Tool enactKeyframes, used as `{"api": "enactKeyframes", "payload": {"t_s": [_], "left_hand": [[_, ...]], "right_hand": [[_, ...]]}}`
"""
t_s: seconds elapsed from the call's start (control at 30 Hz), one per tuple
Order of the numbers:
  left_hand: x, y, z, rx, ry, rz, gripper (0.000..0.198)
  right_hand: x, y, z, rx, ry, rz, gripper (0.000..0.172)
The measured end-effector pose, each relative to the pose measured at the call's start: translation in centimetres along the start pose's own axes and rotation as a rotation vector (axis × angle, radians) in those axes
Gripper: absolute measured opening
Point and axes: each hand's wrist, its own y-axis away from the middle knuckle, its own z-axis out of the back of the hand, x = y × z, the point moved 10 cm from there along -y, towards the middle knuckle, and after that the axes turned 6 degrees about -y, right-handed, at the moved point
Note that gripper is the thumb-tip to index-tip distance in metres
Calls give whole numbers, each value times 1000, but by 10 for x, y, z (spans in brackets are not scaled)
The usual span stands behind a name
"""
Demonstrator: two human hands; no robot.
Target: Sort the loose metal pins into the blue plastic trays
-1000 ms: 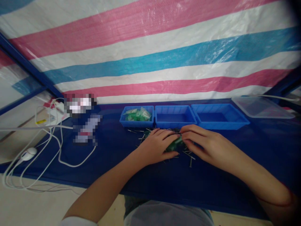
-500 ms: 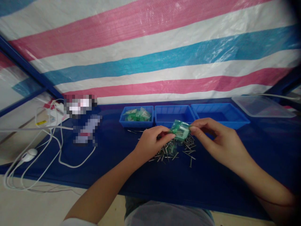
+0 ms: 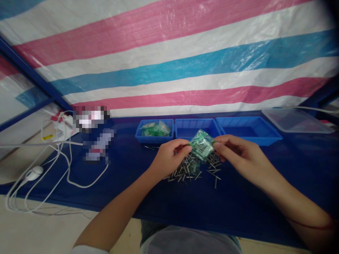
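Green bag [image 3: 201, 145] stretched between two hands above loose fasteners

The left hand [image 3: 169, 154] pinches one side of the small clear-and-green plastic bag between thumb and fingertips, while the right hand [image 3: 239, 153] pinches the opposite side in the same way. The bag hangs tilted between them, over the middle of the table [image 3: 233, 201], and slender pale pieces show through its film. From this view it overlaps the front rim of the middle bin [image 3: 194, 123].

Beneath it, between the bins and the table's front edge, lies a loose heap of nail-like metal fasteners [image 3: 182, 173], with another green-tinted bag [image 3: 194, 167] among them. One fastener sits slightly apart, on the heap's front right side.

Three blue bins stand in a row near the table's back edge. The left bin [image 3: 155, 140] holds more green packets [image 3: 159, 127]; the right bin [image 3: 254, 141] is the widest. A clear plastic sheet or lid [image 3: 295, 120] lies toward the back right corner. White cables [image 3: 84, 186] loop across the table's left end, where a pixelated patch [image 3: 100, 144] hides some items. A striped tarpaulin [image 3: 185, 76] rises behind the back edge.
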Motion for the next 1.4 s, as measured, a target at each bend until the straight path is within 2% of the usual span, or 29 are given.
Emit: {"api": "enactKeyframes", "payload": {"t_s": [0.2,0.43,0.57,0.73,0.83,1.03,1.13,1.3,1.4], "left_hand": [[6,-1,0,14,18,60,25],[-5,0,8,-20,-52,24,26],[-4,-1,5,-6,2,23,24],[1,-2,6,-21,30,18,23],[-2,-1,9,-39,48,-1,20],[-12,1,6,8,87,-36,29],[-7,0,11,-46,80,-8,24],[4,-3,9,-59,75,26,33],[3,-3,8,-51,28,16,23]], "right_hand": [[-1,-1,-2,20,32,-8,26],[-1,0,-3,42,-20,-17,31],[-8,0,-5,44,-135,-86,25],[-12,0,-3,-16,-388,-163,27],[-12,-1,-2,-31,-459,-176,24],[-13,-4,6,-61,-370,-107,16],[-9,-3,4,-31,-298,-57,17],[-2,0,-1,-31,-218,8,26],[0,0,0,-51,-148,25,21]]}}
